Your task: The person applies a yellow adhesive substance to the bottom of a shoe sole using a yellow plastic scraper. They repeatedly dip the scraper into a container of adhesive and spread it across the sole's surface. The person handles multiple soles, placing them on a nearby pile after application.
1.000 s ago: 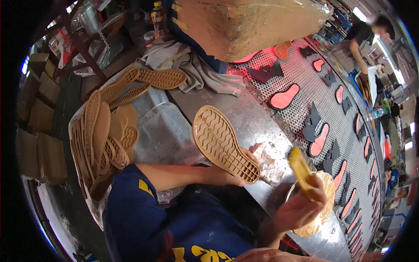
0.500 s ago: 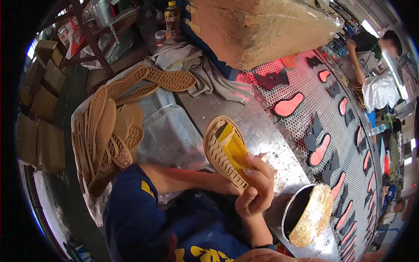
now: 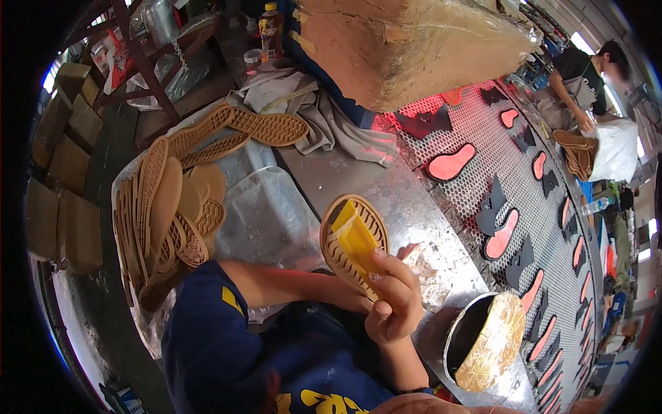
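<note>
The yellow tool (image 3: 360, 243), beside the pot (image 3: 470, 331) a second ago, now overlaps the tan sole (image 3: 332, 252), left of the pot. The right hand's (image 3: 396, 297) fingers curl round the tool; the left hand's (image 3: 356, 298) grip is hidden.

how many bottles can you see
2 clearly: a yellow-capped bottle behind the grey cloth, and a clear bottle right of the mesh belt. Others may be hidden in clutter.

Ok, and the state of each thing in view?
Held sole: tilted, tread facing the camera
Yellow tool: gripped in the right hand
Round container: open, partly covered
Piled soles: loose, overlapping
Gray cloth: crumpled
Drink bottle: capped, upright
Pink sole-shaped pieces: flat, spaced apart
Brown boxes: stacked
</note>
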The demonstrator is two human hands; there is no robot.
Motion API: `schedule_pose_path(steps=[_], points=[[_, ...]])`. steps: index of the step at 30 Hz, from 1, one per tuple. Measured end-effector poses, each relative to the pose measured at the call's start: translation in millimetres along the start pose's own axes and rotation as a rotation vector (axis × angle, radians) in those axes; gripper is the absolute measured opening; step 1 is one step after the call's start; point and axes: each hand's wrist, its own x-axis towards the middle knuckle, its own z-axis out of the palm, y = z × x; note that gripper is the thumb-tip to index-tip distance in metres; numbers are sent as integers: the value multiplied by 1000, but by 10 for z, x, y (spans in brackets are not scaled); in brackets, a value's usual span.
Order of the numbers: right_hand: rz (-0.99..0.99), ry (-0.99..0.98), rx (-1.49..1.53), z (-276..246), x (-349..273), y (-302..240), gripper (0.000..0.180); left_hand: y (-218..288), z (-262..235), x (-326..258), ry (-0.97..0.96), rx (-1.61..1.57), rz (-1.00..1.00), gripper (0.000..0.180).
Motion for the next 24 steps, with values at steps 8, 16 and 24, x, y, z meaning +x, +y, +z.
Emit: schedule_pose_path(steps=[8,16,24], points=[[-32,20,-22,-83,1,-36,40,16,84,4,-25,-8,-10,52],[45,76,-36,-113,-103,-70,43,39,161,-21,-41,-8,-31,51],[21,194,-106,-180,-192,-145,49,30,235,76,-42,-17,-6,50]])
